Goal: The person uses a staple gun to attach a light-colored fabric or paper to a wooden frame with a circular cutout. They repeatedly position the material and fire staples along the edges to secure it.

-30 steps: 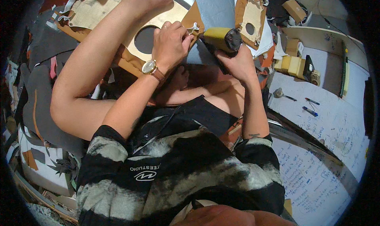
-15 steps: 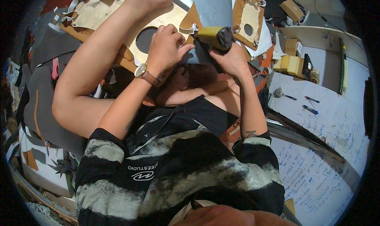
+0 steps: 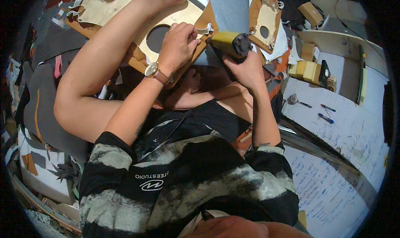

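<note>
A pale wooden panel [image 3: 179, 19] with a round hole lies in front of me. A brown cover [image 3: 208, 18] with a white lining wraps its edges. My left hand [image 3: 177, 48], wearing a wristwatch, has its fingers curled closed at the cover's edge, right of the hole. The fingertips partly hide what they pinch. My right hand [image 3: 248, 69] is wrapped round the handle of a yellow-green staple gun [image 3: 225, 43]. The gun's front end points left, close to the panel's right corner. My bare leg [image 3: 100, 58] crosses over the panel's left part.
A smaller covered panel [image 3: 266, 23] with a hole lies beyond the staple gun, beside a grey-blue surface [image 3: 231, 13]. At right, a white table [image 3: 350, 125] with handwriting bears pens [image 3: 326, 118] and yellow blocks [image 3: 308, 70]. Dark grey material [image 3: 46, 100] is piled at left.
My left thumb has drawn in toward the fingers. The staple gun and my right hand have shifted slightly right and nearer to me. The whole view has also shifted a little.
</note>
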Tool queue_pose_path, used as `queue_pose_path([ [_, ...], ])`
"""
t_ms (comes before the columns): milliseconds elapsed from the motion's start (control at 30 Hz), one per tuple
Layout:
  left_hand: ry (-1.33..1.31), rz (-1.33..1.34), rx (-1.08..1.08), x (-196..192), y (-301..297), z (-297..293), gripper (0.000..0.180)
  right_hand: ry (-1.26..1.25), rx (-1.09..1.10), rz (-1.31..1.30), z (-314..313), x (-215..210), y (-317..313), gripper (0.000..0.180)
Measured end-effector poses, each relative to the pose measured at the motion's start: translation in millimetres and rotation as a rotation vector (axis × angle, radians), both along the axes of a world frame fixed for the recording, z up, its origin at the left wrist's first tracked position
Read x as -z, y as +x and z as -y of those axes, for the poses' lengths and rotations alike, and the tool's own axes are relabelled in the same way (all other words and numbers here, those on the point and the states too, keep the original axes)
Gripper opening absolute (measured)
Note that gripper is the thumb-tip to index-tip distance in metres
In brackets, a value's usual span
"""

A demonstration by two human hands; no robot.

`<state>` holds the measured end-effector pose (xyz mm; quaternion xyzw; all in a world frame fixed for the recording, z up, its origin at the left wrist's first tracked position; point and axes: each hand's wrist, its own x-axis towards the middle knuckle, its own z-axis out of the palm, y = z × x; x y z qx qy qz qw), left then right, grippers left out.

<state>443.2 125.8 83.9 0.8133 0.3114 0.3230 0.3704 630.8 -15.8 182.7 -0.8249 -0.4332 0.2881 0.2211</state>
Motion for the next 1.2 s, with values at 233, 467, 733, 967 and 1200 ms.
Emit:
queue_pose_path([
  [233, -0.021, 0.01, -0.005, 1.6, 0.0, -3.9, 0.024, -0.09, -0.029, 0.124, -0.8, 3.6, -9.4, 0.048],
  [467, -0.034, -0.014, -0.003, 4.9, -0.3, -5.1, 0.025, -0.162, -0.051, 0.094, 4.1, 0.8, -17.2, 0.047],
  [733, 0.199, -0.298, -0.118, -32.5, -7.2, 23.3, 0.053, 0.088, 0.106, 0.005, 21.0, 7.6, -10.3, 0.041],
  [967, 0.171, -0.677, -0.112, -55.5, -3.8, 54.9, 0.066, 0.041, 0.204, 0.029, 8.4, 29.5, 37.6, 0.056],
  [1200, 0.358, -0.731, 0.1, -36.6, -42.9, 47.8, 0.067, -0.17, 0.235, 0.038, -4.0, 38.0, 52.0, 0.069],
])
